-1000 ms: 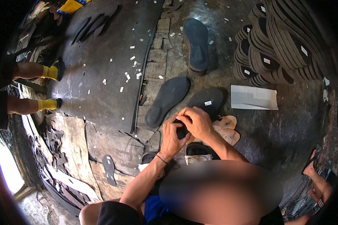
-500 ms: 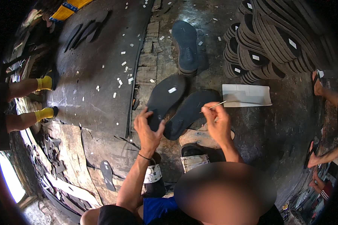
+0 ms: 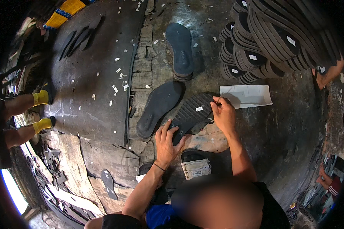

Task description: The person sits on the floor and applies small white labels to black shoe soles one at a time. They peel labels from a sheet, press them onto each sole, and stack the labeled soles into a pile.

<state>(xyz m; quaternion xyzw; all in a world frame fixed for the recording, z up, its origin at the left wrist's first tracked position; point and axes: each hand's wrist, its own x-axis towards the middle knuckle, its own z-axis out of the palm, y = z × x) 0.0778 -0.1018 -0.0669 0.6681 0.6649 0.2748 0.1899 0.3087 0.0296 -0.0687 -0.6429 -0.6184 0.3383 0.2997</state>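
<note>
Two dark shoe soles lie side by side in front of me. The right-hand sole [image 3: 189, 114] shows a textured face with a small white label; the left-hand sole [image 3: 162, 101] is smooth and plain on top. My left hand [image 3: 167, 144] holds the heel end of the labelled sole, fingers on its face and thumb at its edge. At that sole's far right edge, my right hand [image 3: 224, 114] is pinched on a thin stick, mostly hidden by the fingers. A folded white paper [image 3: 246, 96] lies just beyond the right hand.
Stacks of thick layered soles [image 3: 252, 57] stand at far right. Another sole [image 3: 179, 49] rests on a block farther ahead. A dark sheet [image 3: 91, 76] with scattered labels covers the left floor. Bystanders' legs [image 3: 21, 103] reach in at left, with others at right.
The labelled face now shows on the right-hand sole, and the left-hand one shows a plain face. My left hand shifted right onto the labelled sole; my right hand lowered to its edge.
</note>
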